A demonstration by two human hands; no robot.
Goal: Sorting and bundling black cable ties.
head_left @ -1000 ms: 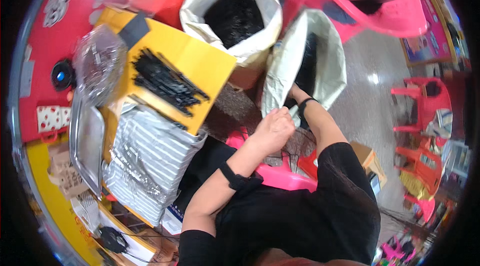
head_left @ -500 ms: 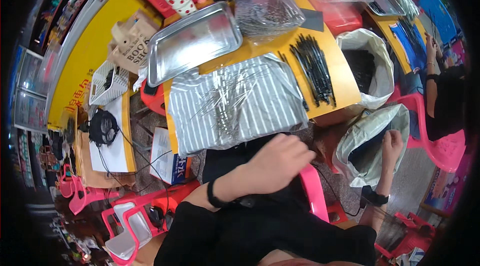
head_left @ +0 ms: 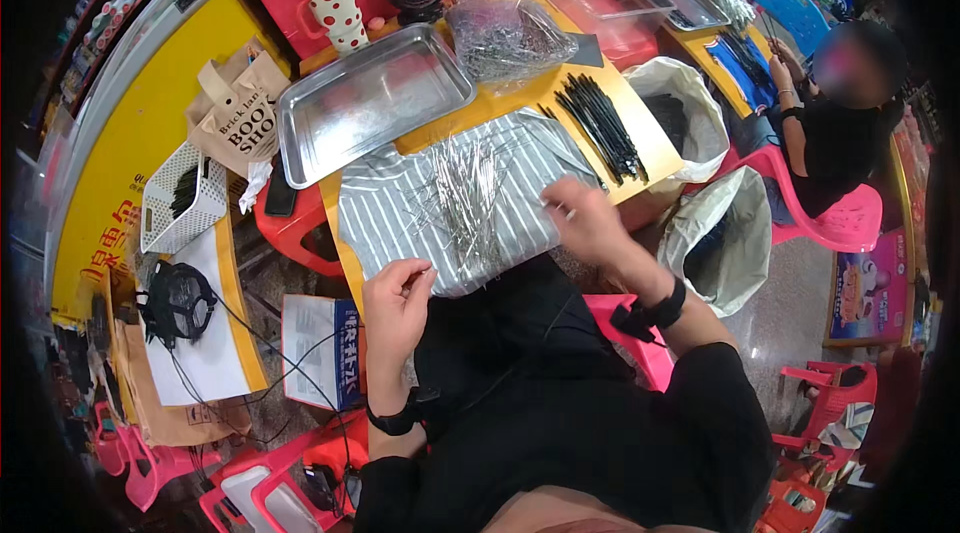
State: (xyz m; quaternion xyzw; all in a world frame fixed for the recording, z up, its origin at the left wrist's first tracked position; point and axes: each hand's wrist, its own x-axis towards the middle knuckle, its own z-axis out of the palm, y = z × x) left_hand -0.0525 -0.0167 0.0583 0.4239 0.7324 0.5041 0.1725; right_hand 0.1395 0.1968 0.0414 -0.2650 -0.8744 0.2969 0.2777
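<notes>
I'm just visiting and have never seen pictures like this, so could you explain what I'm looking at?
No robot here: just a person working bare-handed, seen by a fisheye camera worn on the head, which bends straight edges. On the yellow table lies a grey striped cloth with thin silvery strips on it. Black sticks lie to its right, a metal tray and clear plastic bag behind. The left hand is by the cloth's near left corner, the right hand at its right side. I can't tell whether either holds anything.
</notes>
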